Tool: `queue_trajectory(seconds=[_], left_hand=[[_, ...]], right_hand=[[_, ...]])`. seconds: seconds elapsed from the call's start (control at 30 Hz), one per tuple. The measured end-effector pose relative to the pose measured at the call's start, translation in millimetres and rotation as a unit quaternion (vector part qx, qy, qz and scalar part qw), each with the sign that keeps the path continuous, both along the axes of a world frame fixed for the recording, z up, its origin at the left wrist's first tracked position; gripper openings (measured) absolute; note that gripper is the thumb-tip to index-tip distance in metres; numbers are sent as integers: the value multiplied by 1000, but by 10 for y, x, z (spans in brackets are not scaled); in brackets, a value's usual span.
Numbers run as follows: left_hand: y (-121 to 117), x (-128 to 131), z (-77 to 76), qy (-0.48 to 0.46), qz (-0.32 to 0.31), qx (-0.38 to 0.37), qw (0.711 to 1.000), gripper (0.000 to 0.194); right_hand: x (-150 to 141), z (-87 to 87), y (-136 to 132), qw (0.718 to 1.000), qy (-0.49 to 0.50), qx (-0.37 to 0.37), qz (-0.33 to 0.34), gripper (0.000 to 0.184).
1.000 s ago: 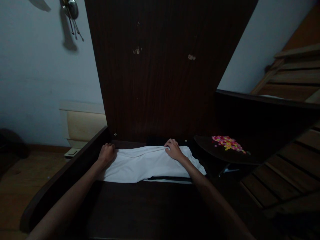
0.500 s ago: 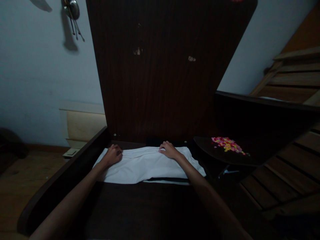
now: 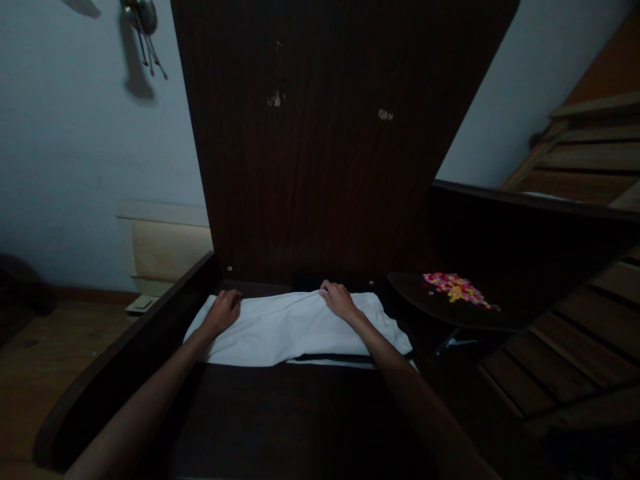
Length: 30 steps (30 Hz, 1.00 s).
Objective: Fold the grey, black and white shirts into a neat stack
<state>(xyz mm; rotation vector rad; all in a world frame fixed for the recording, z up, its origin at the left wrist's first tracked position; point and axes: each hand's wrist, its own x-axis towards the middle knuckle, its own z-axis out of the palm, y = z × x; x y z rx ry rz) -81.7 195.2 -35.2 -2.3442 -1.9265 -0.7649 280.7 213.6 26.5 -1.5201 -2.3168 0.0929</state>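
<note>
Where my L hand (image 3: 224, 312) curls: on long folded white cloth (image 3: 280, 332), grip unclear.
R hand (image 3: 340, 302): pinching far edge.
Cloth: prob. light, soft; hold edges.

A white cloth (image 3: 280, 337) lies in a long strip near the back edge of the dark worktop (image 3: 270, 423), its left end beside the raised left side. The left hand (image 3: 224, 311) rests near that end, fingers curled; the right hand (image 3: 339, 300) touches the cloth's far edge. Pink and yellow pieces (image 3: 456, 288) lie on a curved shelf (image 3: 417, 295) by the back right corner.
</note>
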Motion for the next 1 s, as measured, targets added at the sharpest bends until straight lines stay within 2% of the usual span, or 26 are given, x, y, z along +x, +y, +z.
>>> queue_trajectory(seconds=[0.2,0.3,0.37,0.47,0.53,0.6,0.77,0.9,1.0], left_hand=[[6,34,48,76,-15,-1,997,34],[0,173,138,88,-21,-10,996,33],[11,306,193,79,-49,-25,995,33],[52,532,246,49,-116,-59,990,35],[85,673,265,27,-136,-78,987,36],[113,786,278,-6,-136,-94,986,32],[152,912,295,-115,-123,-128,977,14],[170,927,300,-164,-131,-146,967,14],[181,935,314,-199,-134,-157,958,15]], right_hand=[[-14,-12,30,998,49,-4,41,19],[-73,-21,59,995,75,-27,54,27],[-137,-22,76,994,88,-35,57,25],[-251,-31,105,991,104,-45,72,17],[-326,-50,129,988,115,-53,90,14],[-391,-76,153,985,124,-60,104,15],[-483,-136,189,980,143,-60,126,31],[-509,-164,194,973,170,-55,144,34],[-524,-174,188,973,185,-36,132,33]])
